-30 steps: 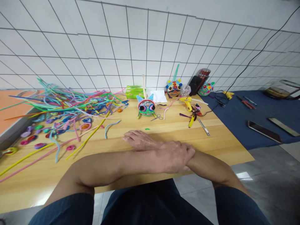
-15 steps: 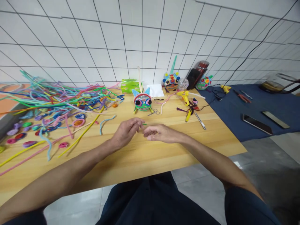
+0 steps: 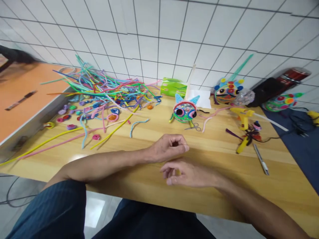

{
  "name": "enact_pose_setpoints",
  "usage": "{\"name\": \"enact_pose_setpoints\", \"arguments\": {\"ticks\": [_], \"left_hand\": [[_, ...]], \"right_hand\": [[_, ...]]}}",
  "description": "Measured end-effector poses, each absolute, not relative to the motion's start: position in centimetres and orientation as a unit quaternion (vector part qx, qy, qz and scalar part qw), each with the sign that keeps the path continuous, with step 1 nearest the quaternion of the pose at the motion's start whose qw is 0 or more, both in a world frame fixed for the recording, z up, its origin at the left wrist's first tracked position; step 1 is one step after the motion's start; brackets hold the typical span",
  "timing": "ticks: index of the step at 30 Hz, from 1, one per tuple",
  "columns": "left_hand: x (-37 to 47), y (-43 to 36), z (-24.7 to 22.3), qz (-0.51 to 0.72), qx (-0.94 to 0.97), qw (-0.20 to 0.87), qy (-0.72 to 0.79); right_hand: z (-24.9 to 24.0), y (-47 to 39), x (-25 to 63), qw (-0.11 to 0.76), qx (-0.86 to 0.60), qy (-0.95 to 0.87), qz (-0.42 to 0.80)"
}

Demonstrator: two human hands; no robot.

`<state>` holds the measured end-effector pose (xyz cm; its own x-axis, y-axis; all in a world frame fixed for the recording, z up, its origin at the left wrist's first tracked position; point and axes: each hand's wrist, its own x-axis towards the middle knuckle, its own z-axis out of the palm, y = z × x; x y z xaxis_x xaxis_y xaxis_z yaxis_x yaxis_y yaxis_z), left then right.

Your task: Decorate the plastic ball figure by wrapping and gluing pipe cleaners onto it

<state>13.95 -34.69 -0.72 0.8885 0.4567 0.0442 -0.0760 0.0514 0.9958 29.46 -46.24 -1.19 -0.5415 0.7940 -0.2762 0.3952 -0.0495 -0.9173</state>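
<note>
My left hand (image 3: 170, 147) is over the wooden table (image 3: 211, 199), its fingers curled round towards the thumb in a loop; whatever lies inside the fingers, if anything, is hidden. Just below and right of it, my right hand (image 3: 184, 173) has loosely bent fingers apart from the thumb, with nothing visible between them. Beyond both hands stands a decorated ball figure (image 3: 184, 112) with big round eyes, blue pointed ears and yellow feet. Small scissors (image 3: 196, 127) lie at its foot.
At the left lie many pipe cleaners (image 3: 107, 88) and coiled pieces (image 3: 96, 136). To the right are a yellow glue gun (image 3: 244, 116), a cutter knife (image 3: 261, 159), another decorated figure (image 3: 226, 92) and a red flask (image 3: 294, 78). A green packet (image 3: 173, 88) stands by the wall.
The view has turned left, bringing in the orange surface. My hands are now lower, one above the other rather than fingertip to fingertip. The small green piece beside them no longer shows.
</note>
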Motion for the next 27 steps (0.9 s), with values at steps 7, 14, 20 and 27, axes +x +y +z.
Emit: {"name": "enact_pose_setpoints", "arguments": {"ticks": [7,14,20,27], "left_hand": [[13.0,-34.1,-3.9,0.162,0.67,0.709,0.149],[12.3,-34.6,-3.6,0.175,0.776,0.599,0.085],[12.1,-35.9,-5.3,0.119,0.833,0.532,-0.093],[11.5,-36.0,-5.2,0.213,0.824,0.521,-0.062]], "right_hand": [[-3.0,-46.8,29.1,0.274,-0.464,-0.585,0.606],[-6.9,-46.9,28.2,0.374,-0.435,-0.646,0.503],[-9.4,-49.3,27.9,0.341,-0.422,-0.787,0.294],[-9.6,-48.3,27.0,0.427,-0.352,-0.832,0.038]]}}
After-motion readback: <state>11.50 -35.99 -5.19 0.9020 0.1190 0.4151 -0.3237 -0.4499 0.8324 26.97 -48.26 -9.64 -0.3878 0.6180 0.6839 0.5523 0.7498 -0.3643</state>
